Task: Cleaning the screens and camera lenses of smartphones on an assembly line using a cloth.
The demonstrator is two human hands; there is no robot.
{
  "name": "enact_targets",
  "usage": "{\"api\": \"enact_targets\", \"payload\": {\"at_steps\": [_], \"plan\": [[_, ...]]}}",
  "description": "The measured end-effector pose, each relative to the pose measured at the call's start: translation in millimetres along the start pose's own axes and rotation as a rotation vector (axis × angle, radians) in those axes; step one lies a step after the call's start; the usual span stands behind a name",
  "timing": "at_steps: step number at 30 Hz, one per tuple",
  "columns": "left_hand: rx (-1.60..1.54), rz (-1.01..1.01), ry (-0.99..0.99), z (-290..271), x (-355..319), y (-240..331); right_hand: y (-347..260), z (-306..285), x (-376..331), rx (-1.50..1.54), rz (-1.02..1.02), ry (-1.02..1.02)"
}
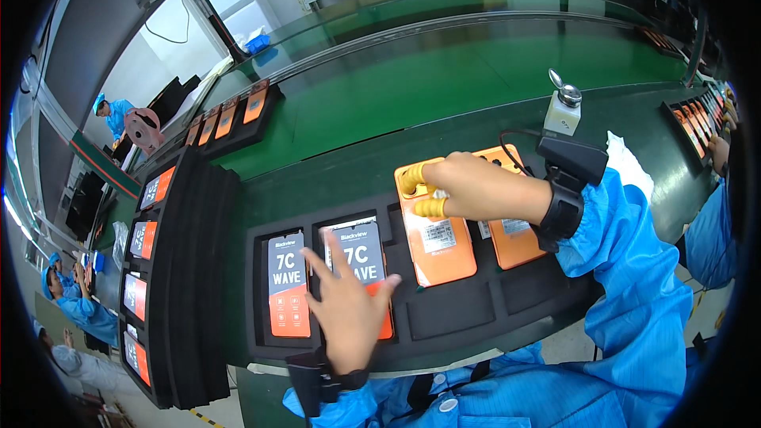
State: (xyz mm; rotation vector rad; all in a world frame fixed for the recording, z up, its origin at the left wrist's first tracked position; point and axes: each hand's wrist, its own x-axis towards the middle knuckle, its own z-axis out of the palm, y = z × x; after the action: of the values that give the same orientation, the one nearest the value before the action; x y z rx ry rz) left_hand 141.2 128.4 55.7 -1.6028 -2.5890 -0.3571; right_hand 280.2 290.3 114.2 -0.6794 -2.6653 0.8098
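A black foam tray (452, 313) lies before me with phones in its slots. My left hand (353, 317) has its fingers spread over a face-up phone (369, 238) with a printed grey-and-orange front. Left of it sits a matching face-up phone (289, 293). My right hand (487, 190), with yellow finger covers, is closed in a pinch over the camera end of an orange phone (448, 261) lying back up. A small white wad (441, 193) shows between those fingers. Another orange-backed phone (515, 250) rests partly under my right wrist.
A tall stack of black trays (190, 285) stands at left, with phones in it. Beyond lies a green belt (491, 63), with a tray of phones (246, 115) at far left. A metal-topped pump bottle (564, 111) and white cloth (630, 162) are at right, near a co-worker's hand (719, 149).
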Motion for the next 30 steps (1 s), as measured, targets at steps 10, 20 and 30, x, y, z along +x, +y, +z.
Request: {"api": "enact_targets", "payload": {"at_steps": [10,20,30], "plan": [[-0.116,-0.036,0.009,-4,11,-8,-10,8,-6,0.015,-0.025,-0.059],[-1.364,0.138,-0.213,-31,12,-48,-13,14,41,0.259,-0.137,-0.199],[-1.890,0.167,-0.464,-39,8,-64,-37,26,59,0.612,-0.256,-0.399]]}}
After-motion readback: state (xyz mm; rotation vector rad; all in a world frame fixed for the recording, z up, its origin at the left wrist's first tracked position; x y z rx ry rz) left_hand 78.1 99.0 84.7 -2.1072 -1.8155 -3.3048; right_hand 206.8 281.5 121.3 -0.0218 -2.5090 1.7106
